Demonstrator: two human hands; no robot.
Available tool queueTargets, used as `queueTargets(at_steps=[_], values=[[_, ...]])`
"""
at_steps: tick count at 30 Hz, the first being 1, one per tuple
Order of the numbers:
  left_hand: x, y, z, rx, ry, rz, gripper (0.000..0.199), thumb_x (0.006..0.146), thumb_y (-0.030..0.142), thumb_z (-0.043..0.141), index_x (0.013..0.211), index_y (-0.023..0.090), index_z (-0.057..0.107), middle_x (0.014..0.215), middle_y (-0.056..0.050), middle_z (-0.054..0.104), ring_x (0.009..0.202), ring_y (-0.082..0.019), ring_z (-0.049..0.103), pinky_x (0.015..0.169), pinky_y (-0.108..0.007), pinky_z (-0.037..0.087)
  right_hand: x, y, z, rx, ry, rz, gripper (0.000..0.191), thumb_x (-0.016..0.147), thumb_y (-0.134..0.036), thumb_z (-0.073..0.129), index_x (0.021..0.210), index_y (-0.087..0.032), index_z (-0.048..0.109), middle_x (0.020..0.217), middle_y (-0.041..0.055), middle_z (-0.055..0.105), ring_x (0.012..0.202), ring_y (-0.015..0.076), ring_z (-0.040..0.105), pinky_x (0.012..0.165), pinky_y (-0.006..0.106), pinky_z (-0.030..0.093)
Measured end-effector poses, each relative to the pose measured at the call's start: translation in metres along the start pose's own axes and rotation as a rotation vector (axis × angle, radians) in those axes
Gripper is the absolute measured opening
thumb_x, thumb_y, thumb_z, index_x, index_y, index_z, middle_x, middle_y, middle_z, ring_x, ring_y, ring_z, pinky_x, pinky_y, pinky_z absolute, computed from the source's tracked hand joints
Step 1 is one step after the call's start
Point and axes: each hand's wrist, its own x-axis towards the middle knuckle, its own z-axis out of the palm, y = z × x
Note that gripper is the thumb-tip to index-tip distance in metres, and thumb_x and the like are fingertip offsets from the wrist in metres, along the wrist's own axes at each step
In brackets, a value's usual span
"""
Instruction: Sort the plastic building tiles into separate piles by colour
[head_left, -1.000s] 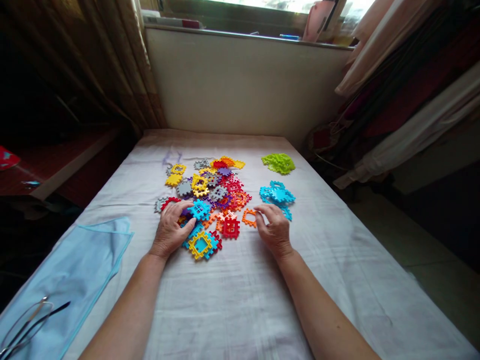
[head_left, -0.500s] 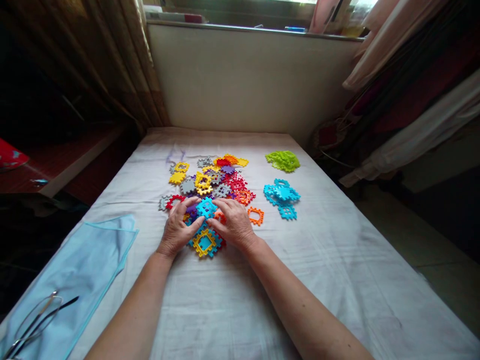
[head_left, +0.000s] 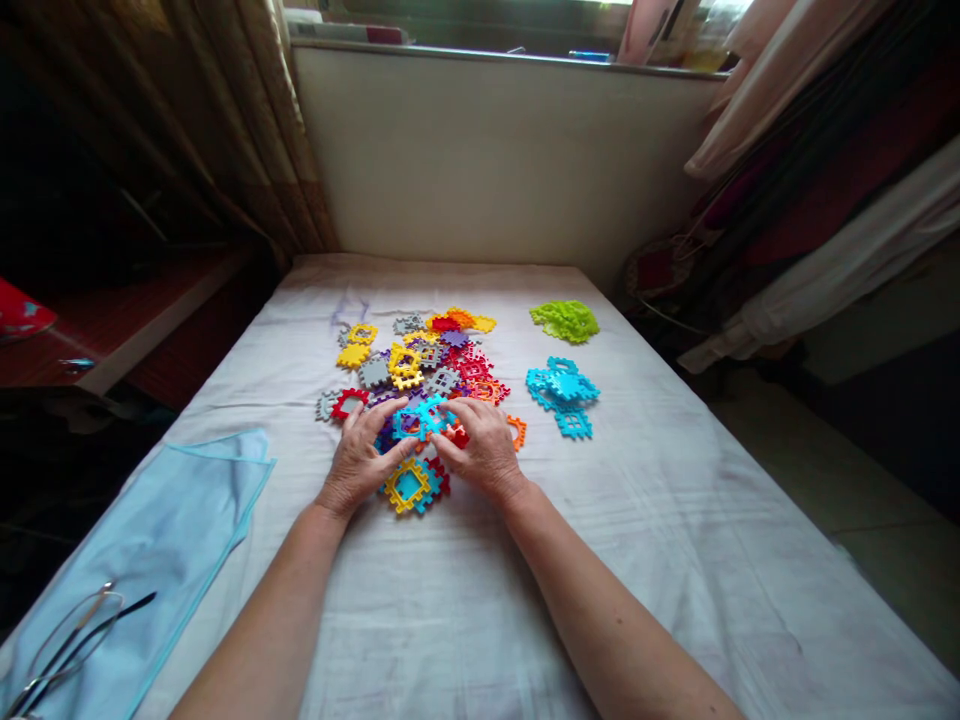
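Note:
Both hands are over the near part of a mixed heap of notched plastic tiles. My left hand (head_left: 361,458) is closed at the fingertips on the left side of a blue tile (head_left: 407,424). My right hand (head_left: 484,447) pinches another blue tile (head_left: 435,411) at its right side. The two blue tiles overlap or touch between the hands; whether they are joined I cannot tell. Just below them lies a yellow frame tile (head_left: 407,486) over blue and red ones. Yellow, grey, purple and red tiles spread beyond the fingers.
To the right are a lime green pile (head_left: 565,321) and a blue pile (head_left: 564,386) of tiles. An orange frame tile (head_left: 517,432) lies beside my right hand. A light blue cloth (head_left: 150,550) with glasses (head_left: 75,640) on it lies at the left edge.
Where one blue tile showed between the hands, two now show. My right hand has shifted slightly right, partly covering the orange frame tile, and the hands are a little farther apart.

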Motion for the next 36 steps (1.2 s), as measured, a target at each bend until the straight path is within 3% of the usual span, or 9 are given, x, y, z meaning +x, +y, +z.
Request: queueTargets(at_steps=[5,11,15,20,28,36], values=[[0.000,-0.006,-0.001,0.082,0.012,-0.010,0.046,0.085,0.043,0.060,0.128,0.027,0.058,0.133,-0.007,0.066,0.127,-0.025,0.058,0.120,-0.054,0.024,-0.021,0.045,-0.033,-0.134,0.164,0.109,0.031,0.084,-0.039,0.066,0.110,-0.022,0.068,0.111,0.0084,0.072,0.103,0.0257,0.063,0.093,0.039,0.044],[-0.001,-0.007,0.001,0.138,0.036,-0.002,0.041,0.087,0.043,0.057,0.124,0.026,0.061,0.130,-0.008,0.067,0.126,-0.026,0.058,0.119,-0.053,0.026,-0.052,0.106,-0.075,-0.405,0.324,0.435,0.038,0.083,-0.048,0.063,0.106,-0.018,0.069,0.102,0.0124,0.071,0.097,0.0295,0.061,0.085,0.041,0.044],[-0.001,-0.009,0.001,0.151,0.046,-0.016,0.041,0.086,0.044,0.057,0.123,0.026,0.062,0.128,-0.007,0.068,0.126,-0.026,0.059,0.118,-0.052,0.028,-0.059,0.122,-0.086,-0.474,0.349,0.545,0.039,0.084,-0.051,0.061,0.103,-0.018,0.069,0.101,0.0140,0.069,0.096,0.0302,0.059,0.082,0.040,0.042],[-0.001,-0.021,-0.006,0.160,0.045,-0.061,0.044,0.085,0.046,0.058,0.124,0.027,0.063,0.133,-0.007,0.066,0.130,-0.027,0.055,0.119,-0.054,0.025,-0.060,0.128,-0.084,-0.499,0.317,0.615,0.039,0.085,-0.050,0.062,0.108,-0.019,0.069,0.104,0.0144,0.069,0.095,0.0300,0.058,0.079,0.040,0.041],[-0.001,-0.028,-0.012,0.205,0.021,-0.108,0.035,0.086,0.043,0.056,0.116,0.030,0.068,0.132,-0.004,0.067,0.135,-0.030,0.050,0.118,-0.060,0.023,-0.056,0.121,-0.076,-0.413,0.401,0.401,0.026,0.088,-0.034,0.052,0.099,-0.020,0.071,0.111,0.0117,0.070,0.101,0.0275,0.058,0.088,0.040,0.042],[-0.001,-0.027,-0.007,0.201,0.087,-0.148,0.028,0.088,0.038,0.052,0.106,0.030,0.072,0.126,-0.004,0.070,0.132,-0.031,0.052,0.117,-0.062,0.023,-0.033,0.053,-0.042,-0.164,0.229,0.018,0.021,0.091,-0.027,0.053,0.096,-0.024,0.073,0.107,0.0074,0.073,0.103,0.0238,0.063,0.096,0.040,0.045]])
